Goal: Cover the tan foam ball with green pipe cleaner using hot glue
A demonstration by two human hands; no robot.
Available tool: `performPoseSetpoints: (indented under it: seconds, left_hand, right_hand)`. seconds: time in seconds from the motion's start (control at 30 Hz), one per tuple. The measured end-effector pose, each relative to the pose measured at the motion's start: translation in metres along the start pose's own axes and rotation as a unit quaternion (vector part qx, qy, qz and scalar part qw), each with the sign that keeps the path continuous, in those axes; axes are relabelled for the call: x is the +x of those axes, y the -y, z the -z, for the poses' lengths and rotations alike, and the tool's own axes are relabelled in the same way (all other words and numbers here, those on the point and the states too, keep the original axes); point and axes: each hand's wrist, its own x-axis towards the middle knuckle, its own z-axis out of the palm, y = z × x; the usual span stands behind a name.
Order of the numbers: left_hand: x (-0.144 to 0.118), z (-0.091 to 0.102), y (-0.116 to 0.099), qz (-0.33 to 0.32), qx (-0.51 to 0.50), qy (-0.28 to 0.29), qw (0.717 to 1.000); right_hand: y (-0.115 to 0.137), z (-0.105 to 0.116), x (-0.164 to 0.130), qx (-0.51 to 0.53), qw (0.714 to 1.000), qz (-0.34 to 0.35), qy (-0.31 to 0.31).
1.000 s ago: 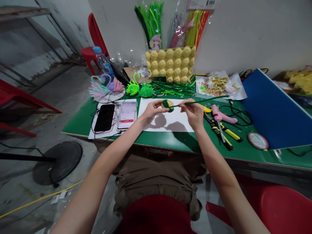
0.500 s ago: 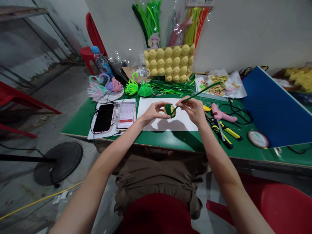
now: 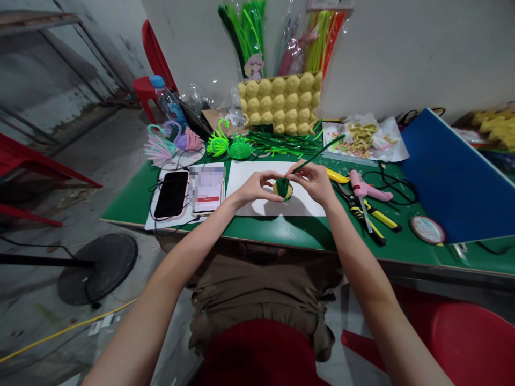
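left hand (image 3: pixel 252 187): fingers pinched, arm outstretched | right hand (image 3: pixel 316 181): fingers pinched, arm outstretched

The small yellow ball (image 3: pixel 283 188) is partly covered by dark green pipe-cleaner windings, with bare yellow showing at its left edge and lower right. It is held just above the white paper sheet (image 3: pixel 257 206), pinched between the fingertips of the left hand (image 3: pixel 254 187) and the right hand (image 3: pixel 315 181). The dark green pipe cleaner (image 3: pixel 317 153) is 1 thin fuzzy stem, its near end wound onto the ball and passing under the right hand's fingers. Its free length runs straight, slanting up and to the right away from the ball, ending over the far side of the green table.
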Motion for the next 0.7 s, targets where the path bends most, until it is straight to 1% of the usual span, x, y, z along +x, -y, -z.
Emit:
performPoseSetpoints:
  seconds: [0.17, 0.3, 0.37, 0.47, 0.57, 0.7]
  left_hand:
    - [-0.0005, 0.0002, 0.0014, -0.006, 0.051, 0.0, 0.999]
    - [-0.0027, -0.0009, -0.002, -0.007, 0.108, 0.004, 0.994]
    - [-0.0042, -0.0023, -0.0049, -0.02, 0.145, -0.001, 0.989]
    - [-0.0061, -0.0042, -0.0077, -0.046, 0.184, -0.022, 0.982]
    - [-0.0071, -0.0049, -0.0065, -0.072, 0.203, -0.039, 0.976]
    - [-0.0076, -0.0048, -0.0015, -0.104, 0.209, -0.042, 0.972]
  right_hand:
    - [-0.0018, -0.0017, 0.0001, 0.015, 1.0, -0.025, 0.005]
    - [-0.0005, -0.0007, 0.0005, 0.033, 0.998, -0.054, 0.006]
    - [-0.0014, 0.0003, 0.0006, 0.047, 0.997, -0.067, -0.004]
    - [-0.0044, 0.002, 0.0009, 0.073, 0.994, -0.084, -0.018]
    - [-0.007, 0.003, 0.0018, 0.089, 0.992, -0.092, -0.022]
    - [-0.0072, 0.0031, 0.0029, 0.101, 0.991, -0.087, -0.022]
